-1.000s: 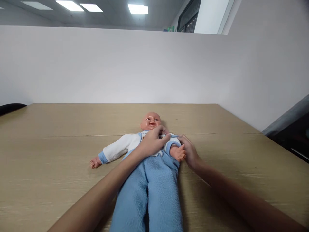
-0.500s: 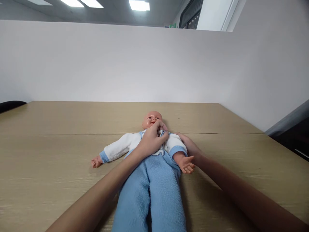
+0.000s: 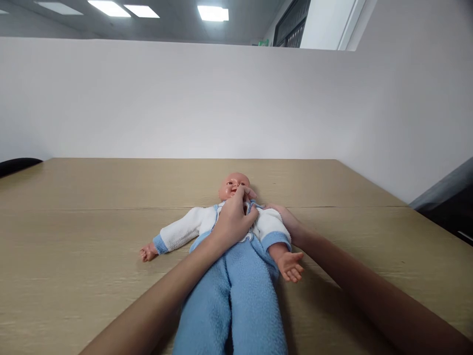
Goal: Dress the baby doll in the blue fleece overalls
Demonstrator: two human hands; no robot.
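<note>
A baby doll [image 3: 233, 185] lies on its back on the table, head away from me, in a white and blue fleece outfit [image 3: 251, 296]. My left hand [image 3: 234, 217] reaches across the doll's chest, thumb and forefinger curled on the cloth near the collar and covering part of the chin. My right hand [image 3: 290, 223] is wrapped round the shoulder of the white sleeve [image 3: 272, 224] on the right; its fingertips are largely hidden behind the sleeve. One doll hand [image 3: 291, 266] sticks out of that cuff, palm up. The other sleeve [image 3: 183, 229] stretches out to the left.
The wooden table [image 3: 92, 276] has a seam running across it. Beyond its far edge stands a white partition [image 3: 185, 98]. A dark object [image 3: 451, 207] is beside the right edge, and a black curved shape [image 3: 18, 165] shows at the far left.
The doll's arm on the right has shifted slightly down and to the right, with my right hand at its shoulder. My left hand stays at the collar. The view has tilted slightly upward.
</note>
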